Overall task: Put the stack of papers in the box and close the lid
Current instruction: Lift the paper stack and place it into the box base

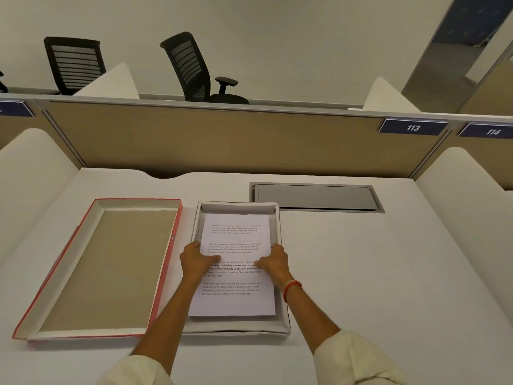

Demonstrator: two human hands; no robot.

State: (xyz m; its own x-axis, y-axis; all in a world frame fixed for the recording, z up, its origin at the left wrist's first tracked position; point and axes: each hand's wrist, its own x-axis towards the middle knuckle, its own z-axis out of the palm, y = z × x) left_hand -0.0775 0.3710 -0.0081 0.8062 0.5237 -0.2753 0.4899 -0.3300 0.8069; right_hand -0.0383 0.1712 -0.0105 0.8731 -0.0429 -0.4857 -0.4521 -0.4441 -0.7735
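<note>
A stack of printed white papers lies inside the open white box at the middle of the desk. My left hand grips the stack's left edge with the thumb on top. My right hand grips the right edge the same way. The lid, red outside and brown inside, lies upside down to the left of the box, touching or nearly touching it.
A grey cable hatch is set into the white desk behind the box on the right. A tan partition closes the back, white side dividers flank the desk, and two black office chairs stand beyond.
</note>
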